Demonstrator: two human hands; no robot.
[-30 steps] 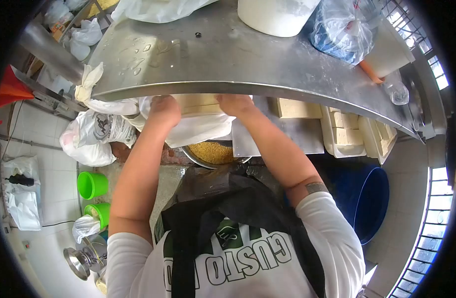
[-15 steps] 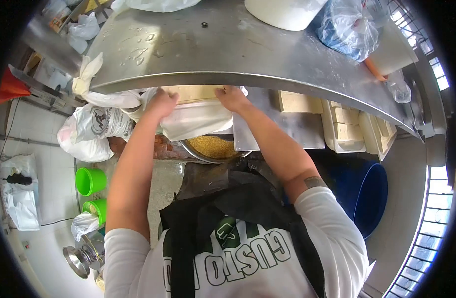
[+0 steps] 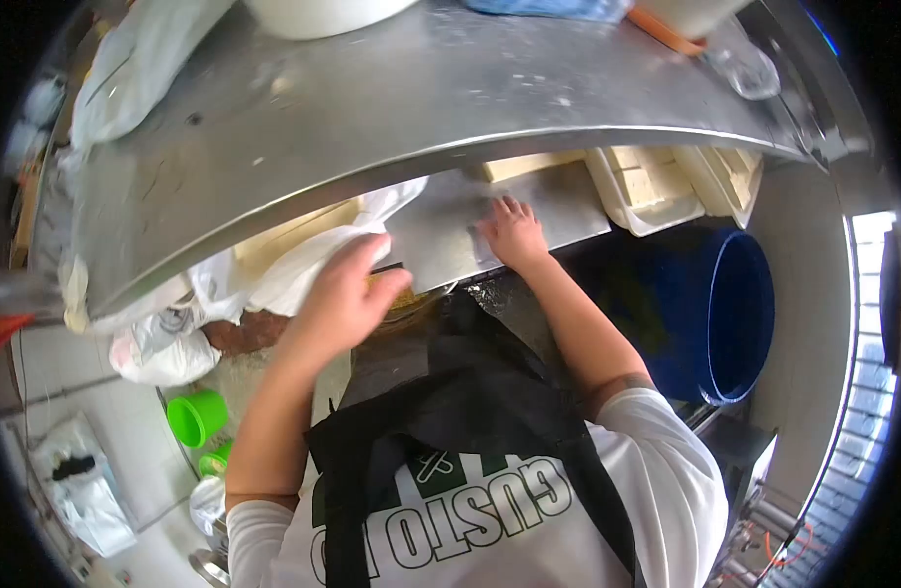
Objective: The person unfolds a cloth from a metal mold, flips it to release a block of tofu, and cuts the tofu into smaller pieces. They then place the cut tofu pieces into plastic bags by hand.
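Note:
My left hand (image 3: 348, 291) is raised in front of a white cloth (image 3: 292, 277), slightly blurred, with thumb and fingers apart and nothing in it. Beside the cloth, a pale slab (image 3: 296, 233) lies partly hidden under the upper shelf. My right hand (image 3: 515, 233) is over the lower metal surface (image 3: 441, 230), fingers spread and empty; whether it touches the metal is unclear. Farther right, another pale slab (image 3: 534, 165) shows below the shelf edge, next to a white tray (image 3: 656, 208) of pale blocks.
The metal shelf (image 3: 372, 108) spans the space above my hands. A large blue barrel (image 3: 740, 318) stands at the right. At the left are a green bucket (image 3: 197, 416) and white bags (image 3: 161, 353). A bowl of yellow grains (image 3: 411, 306) is partly covered below.
Both hands have let go of the slab and cloth. My left hand has pulled back toward me, and my right hand has moved right over bare metal. The camera view has turned and shifted.

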